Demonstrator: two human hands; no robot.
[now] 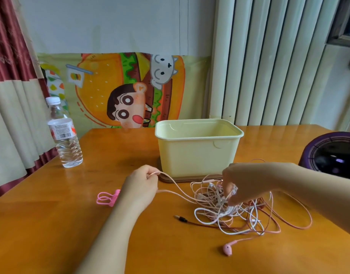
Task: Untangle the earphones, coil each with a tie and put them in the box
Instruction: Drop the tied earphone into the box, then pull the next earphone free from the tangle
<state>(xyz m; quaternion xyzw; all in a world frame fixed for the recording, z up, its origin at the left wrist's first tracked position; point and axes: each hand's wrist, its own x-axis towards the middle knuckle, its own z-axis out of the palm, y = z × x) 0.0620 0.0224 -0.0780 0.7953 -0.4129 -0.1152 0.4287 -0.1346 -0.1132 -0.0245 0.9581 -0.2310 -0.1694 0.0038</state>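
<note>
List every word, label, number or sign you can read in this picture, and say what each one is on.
Nothing here can be read.
Water bottle: its label has small print and a barcode, too blurred to read.
Cartoon cloth on the wall: drawings only, no words visible.
Box: plain, no text visible.
Purple object at the right edge: no legible marking.
</note>
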